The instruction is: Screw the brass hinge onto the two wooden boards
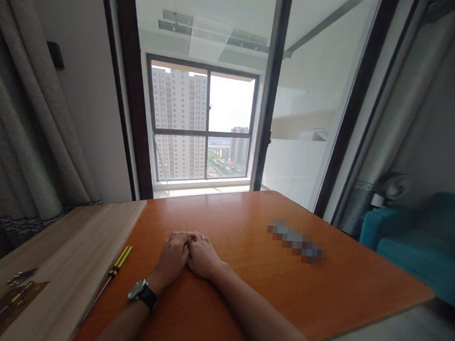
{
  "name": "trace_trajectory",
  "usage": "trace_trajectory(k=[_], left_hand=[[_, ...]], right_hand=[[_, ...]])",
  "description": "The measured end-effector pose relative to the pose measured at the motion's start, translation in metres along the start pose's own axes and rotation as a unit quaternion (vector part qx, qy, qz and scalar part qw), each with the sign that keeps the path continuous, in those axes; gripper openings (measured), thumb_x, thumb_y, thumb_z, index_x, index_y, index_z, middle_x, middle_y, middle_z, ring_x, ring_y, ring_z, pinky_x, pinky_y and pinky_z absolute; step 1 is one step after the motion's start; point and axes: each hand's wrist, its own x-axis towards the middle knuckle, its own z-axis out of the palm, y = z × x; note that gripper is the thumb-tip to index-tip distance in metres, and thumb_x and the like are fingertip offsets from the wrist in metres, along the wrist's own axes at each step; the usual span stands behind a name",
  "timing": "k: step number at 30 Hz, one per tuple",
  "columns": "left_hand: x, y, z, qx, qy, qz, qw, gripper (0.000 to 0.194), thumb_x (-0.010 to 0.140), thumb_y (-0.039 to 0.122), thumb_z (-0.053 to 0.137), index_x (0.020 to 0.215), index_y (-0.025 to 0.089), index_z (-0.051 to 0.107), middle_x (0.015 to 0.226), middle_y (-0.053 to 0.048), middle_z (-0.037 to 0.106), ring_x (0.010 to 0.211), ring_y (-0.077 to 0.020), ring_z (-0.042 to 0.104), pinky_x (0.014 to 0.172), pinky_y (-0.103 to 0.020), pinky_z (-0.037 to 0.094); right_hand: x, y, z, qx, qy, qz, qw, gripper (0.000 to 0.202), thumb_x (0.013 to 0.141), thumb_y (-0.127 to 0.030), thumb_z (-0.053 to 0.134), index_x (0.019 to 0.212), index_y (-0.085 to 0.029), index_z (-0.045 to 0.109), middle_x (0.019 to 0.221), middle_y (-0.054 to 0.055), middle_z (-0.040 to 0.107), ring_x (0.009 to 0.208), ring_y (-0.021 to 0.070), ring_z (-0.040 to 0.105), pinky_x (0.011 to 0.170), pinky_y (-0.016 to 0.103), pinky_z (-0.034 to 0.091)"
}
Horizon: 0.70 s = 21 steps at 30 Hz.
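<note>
Orange wooden table [254,233] sits before a big window, and the left hand [174,254] and right hand [203,257] rest on it, pressed together with fingers curled in, holding nothing. Nearest them, to the left, a thin screwdriver with a yellow and black handle [109,277] lies where the table meets a pale wooden board [74,249]. Its long line slants, handle pointing up toward the window, metal tip toward the near edge
</note>
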Motion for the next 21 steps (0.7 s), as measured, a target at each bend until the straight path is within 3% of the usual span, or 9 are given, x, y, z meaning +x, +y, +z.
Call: trace_trajectory(k=[6,10,16,21], left_hand=[[-0.002,0.009,-0.001,0.009,0.028,0.030,0.999,0.038,0.087,0.010,0.042,0.115,0.019,0.065,0.120,-0.009,0.066,0.116,-0.0265,0.052,0.100,-0.042,0.042],[-0.004,0.014,0.000,0.044,-0.005,0.009,0.999,0.036,0.092,0.014,0.040,0.118,0.020,0.064,0.120,-0.010,0.066,0.117,-0.0266,0.053,0.099,-0.041,0.040],[-0.008,0.016,0.002,0.067,-0.043,-0.016,0.997,0.041,0.092,0.010,0.038,0.124,0.019,0.062,0.123,-0.010,0.065,0.118,-0.0247,0.053,0.100,-0.038,0.039],[-0.012,0.018,-0.018,0.085,-0.050,0.025,0.995,0.044,0.085,0.007,0.043,0.122,0.020,0.064,0.124,-0.009,0.066,0.118,-0.0244,0.054,0.101,-0.038,0.040]], right_hand=[[-0.001,0.003,0.001,0.005,0.004,-0.004,1.000,0.055,0.093,-0.026,0.043,0.145,-0.007,0.043,0.155,0.022,0.039,0.145,0.0292,0.033,0.118,0.049,0.024],[-0.002,0.005,0.001,0.007,-0.008,-0.008,1.000,0.052,0.092,-0.024,0.043,0.143,-0.014,0.049,0.148,0.018,0.050,0.140,0.0290,0.041,0.117,0.049,0.025],[-0.001,0.006,0.000,0.000,-0.021,-0.007,1.000,0.049,0.090,-0.024,0.047,0.137,-0.012,0.055,0.144,0.020,0.054,0.139,0.0297,0.043,0.115,0.045,0.030],[0.000,0.007,-0.001,0.005,-0.017,-0.004,1.000,0.046,0.093,-0.029,0.046,0.135,-0.014,0.057,0.146,0.018,0.053,0.139,0.0280,0.043,0.114,0.045,0.030]])
